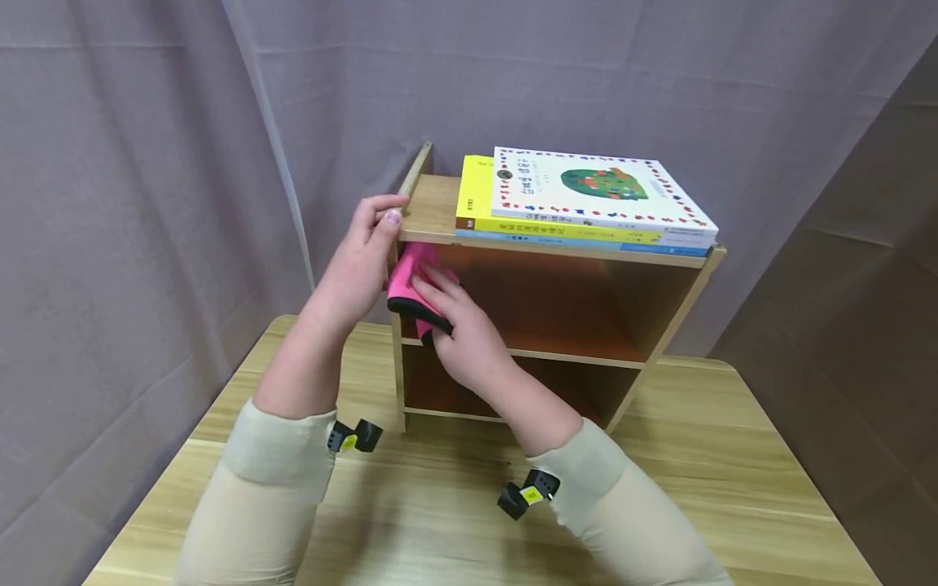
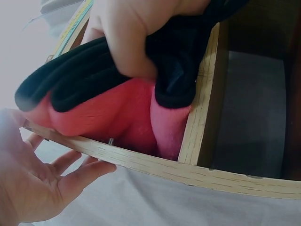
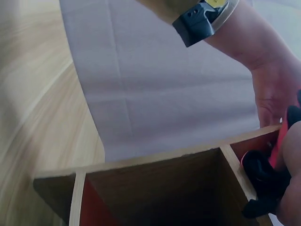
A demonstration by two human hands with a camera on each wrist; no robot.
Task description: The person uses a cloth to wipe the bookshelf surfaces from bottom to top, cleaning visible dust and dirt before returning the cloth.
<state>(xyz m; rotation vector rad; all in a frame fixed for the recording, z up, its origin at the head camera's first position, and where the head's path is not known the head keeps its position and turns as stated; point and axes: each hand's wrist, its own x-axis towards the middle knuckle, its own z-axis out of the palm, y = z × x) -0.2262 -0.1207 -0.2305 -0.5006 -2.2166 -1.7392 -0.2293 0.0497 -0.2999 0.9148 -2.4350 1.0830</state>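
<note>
A small wooden bookshelf (image 1: 579,354) stands on the table, its open compartments facing me. My left hand (image 1: 359,256) holds the upper left corner, with the thumb near the top edge and several fingers along the outer face of the side panel (image 2: 141,160). In my right hand (image 1: 469,334) is a folded pink cloth with black edging (image 1: 410,281). The cloth sits in the top compartment, up against the inner left side, just under the top board. From the right wrist, only part of the cloth's black edging (image 3: 261,174) and the right hand (image 3: 291,174) show.
Several books (image 1: 586,195) lie stacked on the bookshelf's top board, a white one uppermost over yellow and blue ones. Grey curtains (image 1: 550,73) hang behind and at the sides. The wood-grain table (image 1: 432,505) extends in front of the bookshelf.
</note>
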